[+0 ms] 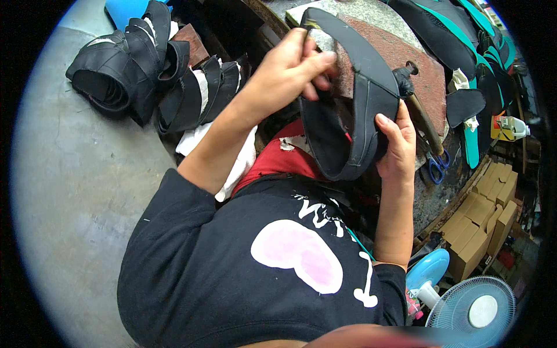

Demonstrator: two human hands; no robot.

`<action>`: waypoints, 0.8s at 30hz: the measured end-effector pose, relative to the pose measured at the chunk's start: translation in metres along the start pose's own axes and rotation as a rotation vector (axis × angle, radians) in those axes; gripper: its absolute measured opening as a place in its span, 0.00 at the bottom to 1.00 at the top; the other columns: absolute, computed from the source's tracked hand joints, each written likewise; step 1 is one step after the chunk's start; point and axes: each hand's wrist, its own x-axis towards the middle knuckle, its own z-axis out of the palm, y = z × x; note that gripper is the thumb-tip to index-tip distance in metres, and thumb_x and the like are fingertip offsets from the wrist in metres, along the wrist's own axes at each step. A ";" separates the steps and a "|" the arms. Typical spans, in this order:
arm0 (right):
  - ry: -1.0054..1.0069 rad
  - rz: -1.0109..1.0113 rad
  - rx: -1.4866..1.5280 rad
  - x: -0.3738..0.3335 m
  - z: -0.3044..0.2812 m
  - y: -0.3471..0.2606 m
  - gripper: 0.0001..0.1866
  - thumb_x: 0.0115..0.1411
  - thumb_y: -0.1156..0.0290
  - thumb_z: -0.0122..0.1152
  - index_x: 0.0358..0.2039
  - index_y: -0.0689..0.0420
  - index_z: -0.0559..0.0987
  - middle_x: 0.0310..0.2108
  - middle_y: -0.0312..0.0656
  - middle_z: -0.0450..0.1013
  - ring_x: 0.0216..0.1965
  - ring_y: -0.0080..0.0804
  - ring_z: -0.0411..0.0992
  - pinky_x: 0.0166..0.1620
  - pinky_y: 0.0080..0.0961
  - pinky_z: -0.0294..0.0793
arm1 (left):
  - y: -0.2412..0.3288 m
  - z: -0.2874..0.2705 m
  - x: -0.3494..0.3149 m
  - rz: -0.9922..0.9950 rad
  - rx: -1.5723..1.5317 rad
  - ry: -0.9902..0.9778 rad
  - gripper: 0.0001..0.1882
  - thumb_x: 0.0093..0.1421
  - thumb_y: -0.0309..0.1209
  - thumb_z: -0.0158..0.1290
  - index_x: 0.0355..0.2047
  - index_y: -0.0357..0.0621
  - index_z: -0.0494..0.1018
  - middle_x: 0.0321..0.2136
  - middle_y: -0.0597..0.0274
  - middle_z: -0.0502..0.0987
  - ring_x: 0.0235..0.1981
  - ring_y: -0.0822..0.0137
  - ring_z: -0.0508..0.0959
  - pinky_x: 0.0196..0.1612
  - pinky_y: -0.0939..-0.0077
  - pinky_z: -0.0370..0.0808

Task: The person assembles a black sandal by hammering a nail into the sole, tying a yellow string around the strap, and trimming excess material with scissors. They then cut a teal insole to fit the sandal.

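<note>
A black shoe upper (371, 87), sewn into a loop with stitched seams, is raised in front of my body above the bench. My right hand (397, 142) grips its right side, with the thumb on the near face and the fingers behind. At its far left edge, my left hand (296, 69) has curled fingers closed on the rim; some fingertips are blurred. Behind the upper, a reddish-brown slab (418, 87) lies on the bench. A hammer (426, 122) with a wooden handle rests on the slab's right part, and blue-handled scissors (439, 168) lie close by.
Several black uppers (110, 72) are bunched at the left. Black pieces with teal edging (464, 35) are piled at the far right, near a dark flat piece (465, 107). Cardboard boxes (476, 220), a white bottle (513, 126) and a fan (478, 310) stand at the right.
</note>
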 end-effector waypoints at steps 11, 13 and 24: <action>0.285 -0.676 -1.437 -0.001 -0.026 -0.031 0.24 0.53 0.67 0.71 0.51 0.55 0.77 0.39 0.42 0.74 0.39 0.35 0.73 0.44 0.31 0.74 | -0.013 0.033 0.038 0.491 0.487 0.142 0.17 0.54 0.24 0.62 0.34 0.39 0.63 0.25 0.54 0.71 0.28 0.56 0.76 0.35 0.68 0.73; 0.399 -0.870 -1.894 0.009 -0.042 -0.044 0.23 0.55 0.63 0.69 0.50 0.54 0.77 0.42 0.41 0.73 0.43 0.39 0.73 0.49 0.36 0.72 | -0.016 0.040 0.048 0.676 0.571 0.156 0.17 0.53 0.23 0.62 0.35 0.38 0.63 0.25 0.49 0.71 0.28 0.48 0.75 0.35 0.64 0.73; 0.682 -0.632 -1.773 0.016 -0.087 -0.045 0.17 0.64 0.60 0.58 0.51 0.49 0.77 0.43 0.41 0.76 0.41 0.44 0.75 0.43 0.38 0.73 | -0.037 0.038 0.058 0.714 0.845 0.210 0.18 0.52 0.21 0.60 0.39 0.39 0.63 0.30 0.48 0.75 0.36 0.45 0.77 0.41 0.56 0.74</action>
